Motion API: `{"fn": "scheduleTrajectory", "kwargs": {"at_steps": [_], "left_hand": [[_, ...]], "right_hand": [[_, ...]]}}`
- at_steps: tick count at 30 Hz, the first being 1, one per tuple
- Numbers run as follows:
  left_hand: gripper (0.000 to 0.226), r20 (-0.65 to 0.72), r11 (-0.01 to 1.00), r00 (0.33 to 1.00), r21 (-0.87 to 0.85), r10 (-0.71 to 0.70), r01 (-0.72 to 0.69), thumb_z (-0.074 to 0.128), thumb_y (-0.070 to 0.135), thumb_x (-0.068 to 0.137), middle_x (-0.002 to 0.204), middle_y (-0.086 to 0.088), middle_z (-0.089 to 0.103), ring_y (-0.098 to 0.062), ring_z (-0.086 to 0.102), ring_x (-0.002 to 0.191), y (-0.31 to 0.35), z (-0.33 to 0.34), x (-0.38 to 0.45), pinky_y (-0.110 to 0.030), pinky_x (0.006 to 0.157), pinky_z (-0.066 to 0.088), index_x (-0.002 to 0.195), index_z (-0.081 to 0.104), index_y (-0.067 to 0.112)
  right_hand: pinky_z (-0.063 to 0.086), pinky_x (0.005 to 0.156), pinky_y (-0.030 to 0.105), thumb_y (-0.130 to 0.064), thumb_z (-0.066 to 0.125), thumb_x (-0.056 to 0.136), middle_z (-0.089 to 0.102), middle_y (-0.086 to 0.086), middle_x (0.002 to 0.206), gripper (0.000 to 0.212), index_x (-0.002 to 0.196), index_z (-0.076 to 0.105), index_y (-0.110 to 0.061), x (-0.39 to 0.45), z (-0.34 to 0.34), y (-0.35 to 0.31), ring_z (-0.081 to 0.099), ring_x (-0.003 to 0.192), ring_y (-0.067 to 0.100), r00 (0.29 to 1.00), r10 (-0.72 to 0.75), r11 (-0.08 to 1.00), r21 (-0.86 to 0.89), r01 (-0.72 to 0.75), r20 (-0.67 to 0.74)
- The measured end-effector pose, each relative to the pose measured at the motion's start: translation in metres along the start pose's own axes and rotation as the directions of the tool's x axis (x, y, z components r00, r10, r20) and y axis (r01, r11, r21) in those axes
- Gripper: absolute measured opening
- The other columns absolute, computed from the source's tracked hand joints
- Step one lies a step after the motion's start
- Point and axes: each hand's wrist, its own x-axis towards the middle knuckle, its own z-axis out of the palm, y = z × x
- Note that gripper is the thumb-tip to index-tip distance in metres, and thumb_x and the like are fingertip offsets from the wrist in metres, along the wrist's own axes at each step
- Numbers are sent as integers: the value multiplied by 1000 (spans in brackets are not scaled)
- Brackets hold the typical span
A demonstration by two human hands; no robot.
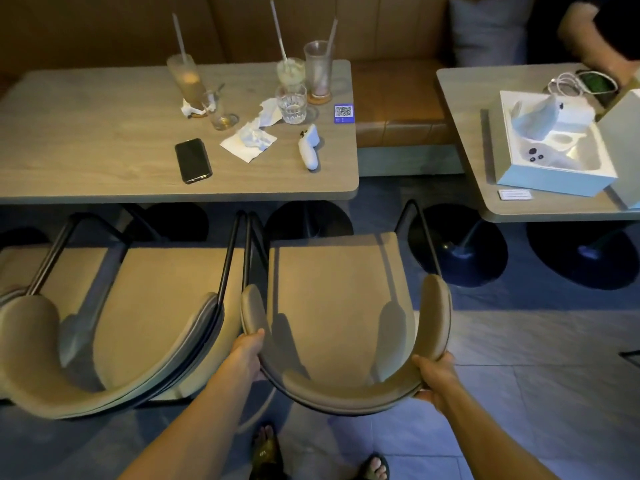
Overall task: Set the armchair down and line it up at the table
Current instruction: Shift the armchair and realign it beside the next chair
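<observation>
qr code sticker (343, 113) on table (86, 133); its text too small to read.

A café: used drink glasses (318, 64), table QR card (343, 114), bench seating (398, 98).

Floor (519, 393): grey tiles, blue-ish light on right.
Bench (398, 95): tan, padded, along far wall behind tables.
Cushion (485, 26): pale, on bench at upper right.
2nd table (460, 109): wood top, right of main one, gap btwn.
Bases (457, 247): black round discs under tables.
Spare chair (114, 306): left, tan seat, black frame.
Light: dim, warm.
</observation>
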Motion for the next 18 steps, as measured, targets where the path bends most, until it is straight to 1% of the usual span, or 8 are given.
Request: {"fn": "scheduleTrajectory", "kwargs": {"at_steps": [4, 6, 7, 9, 11, 13, 16, 18], "left_hand": [[47, -9, 999, 1000, -32, -3, 3, 52, 35, 100, 133, -19, 59, -41, 59, 117, 0, -6, 9, -58, 90, 51, 139, 47, 9], [47, -27, 999, 999, -15, 39, -40, 54, 37, 99, 130, -16, 61, -40, 58, 117, -2, -8, 8, -54, 95, 50, 133, 51, 5], [49, -70, 994, 992, 39, 106, -103, 53, 38, 99, 132, -15, 59, -39, 56, 120, -1, -12, 7, -51, 99, 48, 134, 52, 4], [49, -193, 928, 933, 281, 304, -245, 49, 40, 99, 133, -14, 57, -38, 53, 123, 5, -28, 1, -45, 102, 44, 134, 52, 6], [48, -254, 778, 826, 549, 503, -306, 49, 40, 98, 136, -16, 54, -37, 51, 124, 15, -55, -4, -45, 101, 43, 135, 52, 10], [42, -248, 644, 733, 694, 633, -322, 50, 34, 98, 133, -18, 54, -37, 49, 124, 24, -84, -4, -46, 100, 42, 133, 53, 11], [43, -213, 531, 686, 796, 696, -292, 47, 37, 98, 134, -18, 52, -36, 46, 126, 33, -120, 6, -45, 102, 39, 135, 52, 14], [53, -143, 488, 725, 823, 673, -291, 43, 47, 98, 138, -16, 53, -35, 47, 128, 37, -140, 22, -44, 105, 39, 140, 49, 17]], "right_hand": [[50, 88, 58, -10, 64, 91, 53, 18, 132, 57, 138, 34, -13, 1, 6, 4, 54, 114, 41, 997, -32, 998, -58, 28, -68], [49, 96, 58, -15, 65, 90, 48, 19, 139, 59, 139, 33, -10, -2, 14, 7, 54, 115, 41, 962, -166, 965, -235, 113, -218], [46, 101, 58, -17, 64, 89, 41, 19, 147, 65, 144, 29, -10, -5, 20, 8, 50, 123, 42, 927, -254, 922, -359, 146, -276], [31, 114, 56, -22, 62, 91, 19, 16, 162, 77, 154, 19, -12, -18, 37, 6, 25, 146, 38, 865, -410, 778, -606, 165, -291], [17, 121, 51, -29, 56, 94, 9, 12, 166, 74, 155, 17, -12, -30, 60, 3, 5, 153, 31, 855, -484, 618, -765, 183, -187], [21, 120, 49, -35, 50, 95, 19, 10, 163, 65, 151, 26, -13, -38, 89, 3, 17, 150, 30, 899, -437, 558, -796, 234, -42], [39, 110, 43, -39, 51, 95, 41, 11, 151, 59, 147, 36, -15, -51, 138, 5, 46, 133, 31, 938, -275, 651, -677, 344, 212], [40, 107, 36, -41, 52, 97, 46, 12, 149, 60, 148, 36, -14, -63, 172, 7, 48, 132, 29, 911, -194, 705, -594, 387, 363]]}}
